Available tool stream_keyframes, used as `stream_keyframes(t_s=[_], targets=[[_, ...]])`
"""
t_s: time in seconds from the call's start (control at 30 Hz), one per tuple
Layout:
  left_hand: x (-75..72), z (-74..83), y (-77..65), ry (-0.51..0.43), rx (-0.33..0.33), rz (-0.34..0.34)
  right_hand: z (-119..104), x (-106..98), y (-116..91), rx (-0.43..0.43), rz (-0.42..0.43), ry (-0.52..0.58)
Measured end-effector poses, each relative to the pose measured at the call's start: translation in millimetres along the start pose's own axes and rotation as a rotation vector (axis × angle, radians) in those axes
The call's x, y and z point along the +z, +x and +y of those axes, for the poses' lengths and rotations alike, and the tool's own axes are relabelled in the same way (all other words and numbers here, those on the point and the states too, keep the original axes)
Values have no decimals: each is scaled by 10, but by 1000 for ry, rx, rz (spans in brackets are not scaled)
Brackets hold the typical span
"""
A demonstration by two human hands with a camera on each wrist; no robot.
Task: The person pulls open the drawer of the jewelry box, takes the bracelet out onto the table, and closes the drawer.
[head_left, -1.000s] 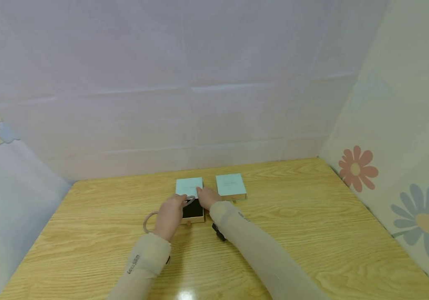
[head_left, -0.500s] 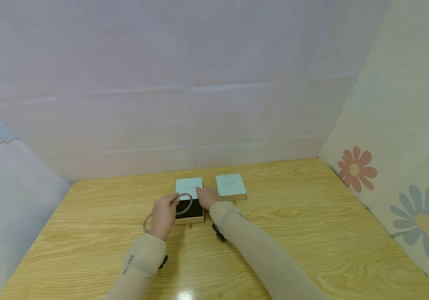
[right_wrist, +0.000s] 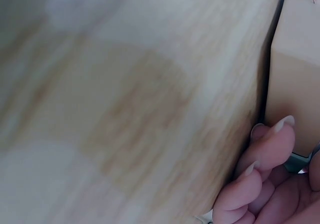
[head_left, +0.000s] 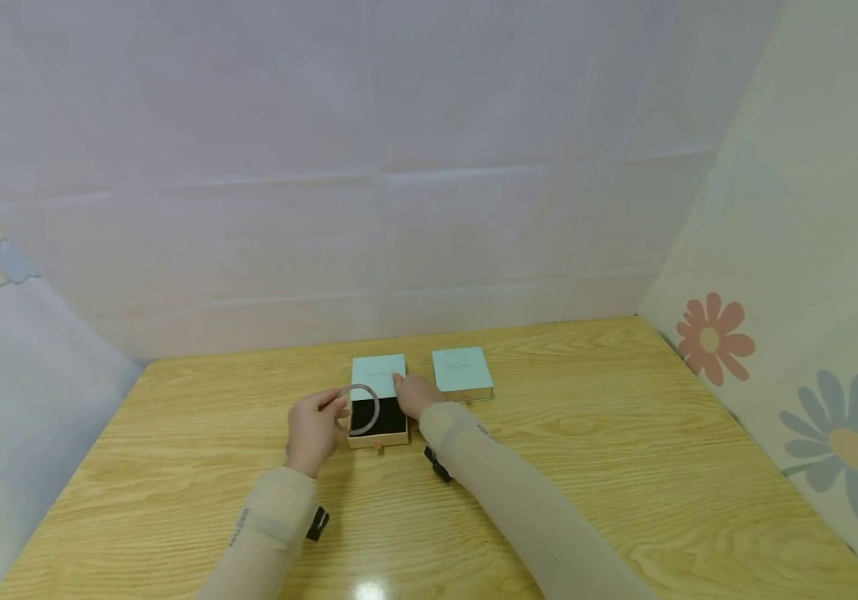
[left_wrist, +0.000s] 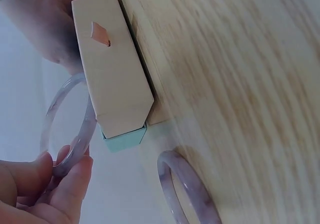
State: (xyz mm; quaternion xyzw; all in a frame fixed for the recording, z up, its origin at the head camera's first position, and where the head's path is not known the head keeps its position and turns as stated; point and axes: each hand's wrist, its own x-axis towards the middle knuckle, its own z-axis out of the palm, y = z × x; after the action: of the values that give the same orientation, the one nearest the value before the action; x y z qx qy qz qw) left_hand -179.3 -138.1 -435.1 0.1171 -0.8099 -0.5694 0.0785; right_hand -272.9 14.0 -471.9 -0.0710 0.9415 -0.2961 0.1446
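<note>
My left hand (head_left: 311, 429) pinches a pale lilac bangle (left_wrist: 86, 139) between thumb and fingers, holding it tilted at the left of the drawer. The bangle's far side overlaps the black lining in the head view. That drawer (head_left: 391, 439), peach with a small ribbon tab, is pulled partly out of a mint-green jewelry box (head_left: 376, 365). My right hand (head_left: 417, 395) grips this box at its right side, thumb near the top edge, fingers along the wall in the right wrist view. A second lilac bangle (left_wrist: 192, 191) lies on the table, hidden by my left hand in the head view.
Another mint-green box (head_left: 462, 369), closed, stands to the right of the first, just beyond my right hand. Both rest on a wood-grain table (head_left: 586, 433). A pale cloth wall (head_left: 399, 250) rises behind the table's far edge.
My left hand has drawn back to the left, turning the bangle so more of its ring shows over the drawer. The right hand and both boxes have stayed put.
</note>
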Motion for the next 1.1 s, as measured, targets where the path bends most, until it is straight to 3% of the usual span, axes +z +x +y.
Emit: stream_keyframes(t_s=[0.23,0.47,0.9,1.1], targets=[[-54,-14,26,-145,-56,-8,1,-1,0,-6,-2,-3],[-141,-43,45,-157,-50,-9,-4,-8,-6,-3,-2,-14],[-286,-98,49,-206,-112,-11,-1,-7,-15,-5,-6,-19],[-355,-108,58,-176,-123,-17,-11,-8,-11,-7,-2,-17]])
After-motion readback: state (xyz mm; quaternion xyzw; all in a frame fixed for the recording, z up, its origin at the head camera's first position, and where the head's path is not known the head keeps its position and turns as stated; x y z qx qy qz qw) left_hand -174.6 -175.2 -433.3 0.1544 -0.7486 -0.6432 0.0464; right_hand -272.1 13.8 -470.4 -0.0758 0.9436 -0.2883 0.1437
